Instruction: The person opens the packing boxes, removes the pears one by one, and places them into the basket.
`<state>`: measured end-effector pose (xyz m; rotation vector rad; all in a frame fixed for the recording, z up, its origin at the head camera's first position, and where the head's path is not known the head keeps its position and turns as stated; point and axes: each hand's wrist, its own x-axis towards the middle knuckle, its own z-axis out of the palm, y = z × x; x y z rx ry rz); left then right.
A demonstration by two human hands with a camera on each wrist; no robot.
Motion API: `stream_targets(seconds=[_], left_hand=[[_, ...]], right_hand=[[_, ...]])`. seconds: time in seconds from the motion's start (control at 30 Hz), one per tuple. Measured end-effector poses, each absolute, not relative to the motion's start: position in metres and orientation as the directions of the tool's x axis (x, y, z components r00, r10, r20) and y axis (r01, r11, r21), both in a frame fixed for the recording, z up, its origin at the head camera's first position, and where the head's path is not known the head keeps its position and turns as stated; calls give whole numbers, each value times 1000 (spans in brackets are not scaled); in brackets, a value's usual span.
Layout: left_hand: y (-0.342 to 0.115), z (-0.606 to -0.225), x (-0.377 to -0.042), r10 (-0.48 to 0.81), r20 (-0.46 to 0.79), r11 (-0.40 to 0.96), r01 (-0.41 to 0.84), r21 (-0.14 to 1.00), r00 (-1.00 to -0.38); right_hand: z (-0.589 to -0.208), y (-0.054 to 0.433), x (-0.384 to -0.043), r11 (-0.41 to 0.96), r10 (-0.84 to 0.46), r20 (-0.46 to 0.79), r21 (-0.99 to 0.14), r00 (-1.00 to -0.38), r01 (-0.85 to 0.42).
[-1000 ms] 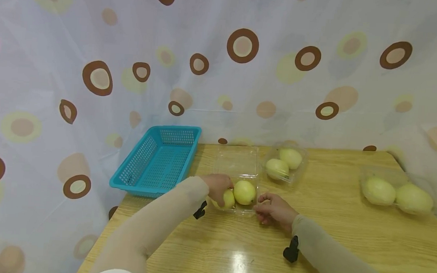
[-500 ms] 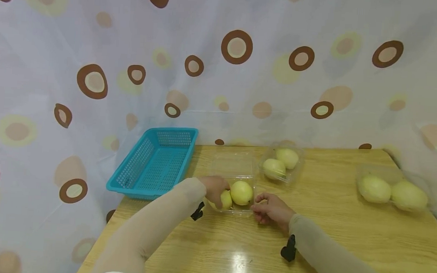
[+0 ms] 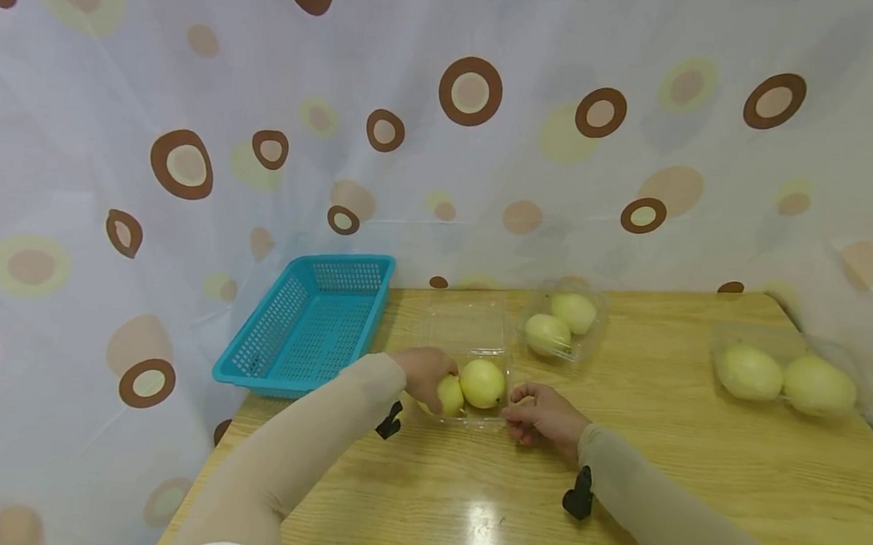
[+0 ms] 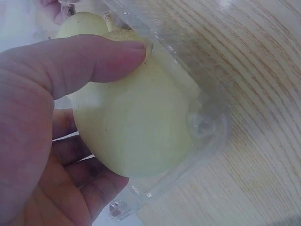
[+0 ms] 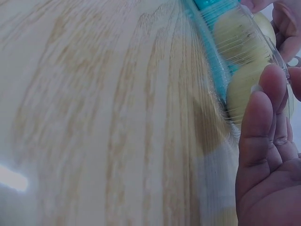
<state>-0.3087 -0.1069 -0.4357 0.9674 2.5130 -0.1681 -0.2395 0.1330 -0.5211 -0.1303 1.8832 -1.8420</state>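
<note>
Two hands, one open box: I watch from my remote post as the left hand (image 3: 426,375) grips a yellow pear (image 3: 450,397) inside a clear box (image 3: 481,423) at the frame's centre.

Its thumb lies over the fruit, fingers curled beneath; a second pear (image 3: 483,384) sits just beside it, while the right hand (image 3: 547,419) pinches the box's right rim. I judge the step to be seating the fruit; the next move likely calls for loosening the left grip without tipping the box, then minding the raised lid (image 3: 467,324) behind. The blue basket (image 3: 328,324) crowds the left and a filled container (image 3: 592,336) the upper right, so I see the most room across the tabletop (image 3: 392,511) at bottom centre.
</note>
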Motion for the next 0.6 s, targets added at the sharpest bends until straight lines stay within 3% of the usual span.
stream_targets(seconds=[0.6], left_hand=[[-128,-408,-310,612,-323,784,608,125,-722]], right_hand=[[-521,134,-238,83,-406,-288,-957,-867,279]])
